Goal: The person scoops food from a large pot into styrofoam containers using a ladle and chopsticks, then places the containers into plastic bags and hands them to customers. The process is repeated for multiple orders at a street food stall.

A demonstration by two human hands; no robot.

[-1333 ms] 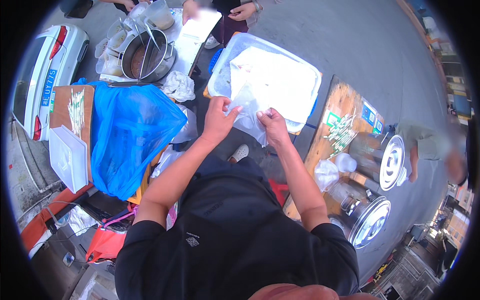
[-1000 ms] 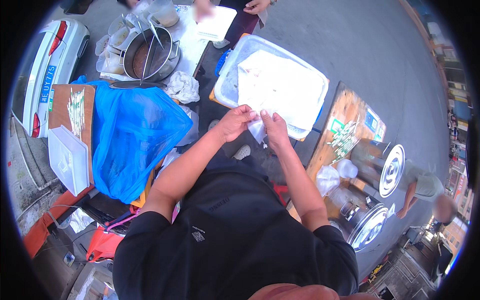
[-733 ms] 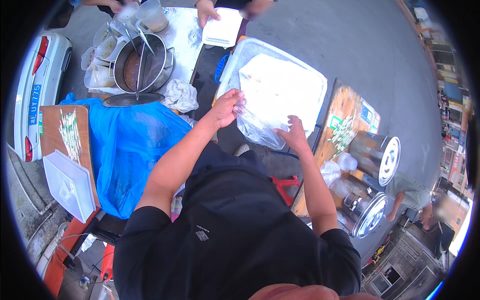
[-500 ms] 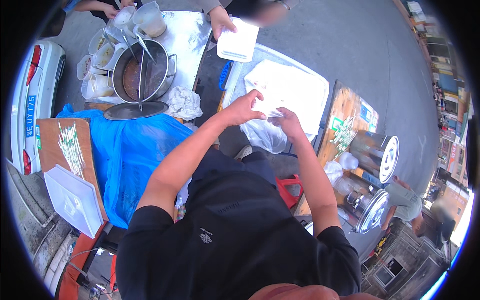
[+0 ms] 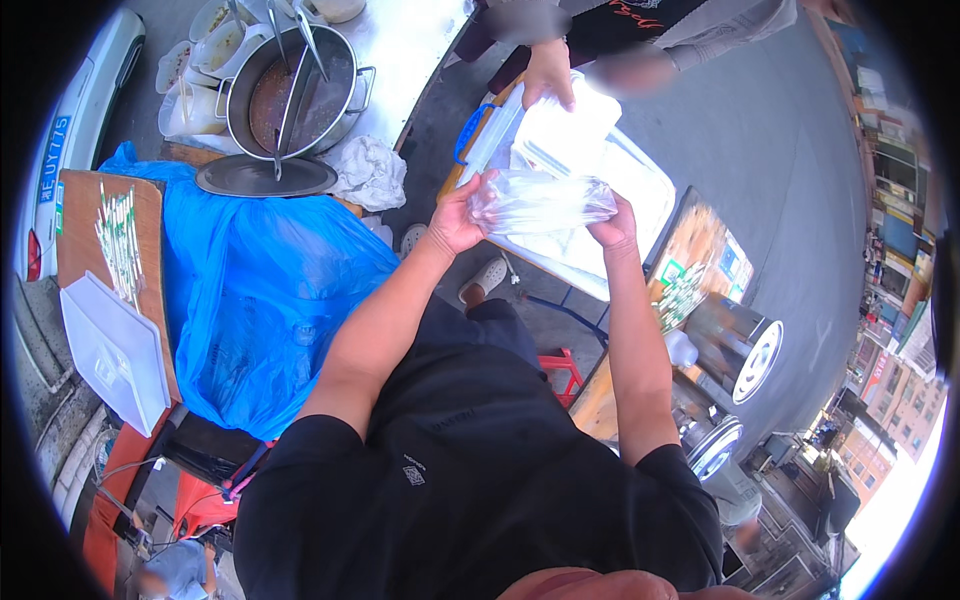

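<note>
A clear plastic bag (image 5: 540,203) is stretched between my two hands in front of my chest. My left hand (image 5: 455,215) grips its left end and my right hand (image 5: 615,222) grips its right end. Just beyond the bag, another person's hand (image 5: 549,72) holds a white foam box (image 5: 565,135) over a large clear plastic tub (image 5: 640,185) with a blue handle.
A big metal pot (image 5: 295,85) with ladles stands on a white table at the upper left, its lid (image 5: 265,176) beside it. A blue plastic bag (image 5: 265,300) covers a bin at my left. White trays (image 5: 115,350), a wooden board, metal drums (image 5: 735,345) and a red stool (image 5: 562,368) surround me.
My hands have lifted the clear bag off the tub and spread it apart. The other person's hand has brought the white foam box down over the tub. The view has tilted toward the pot.
</note>
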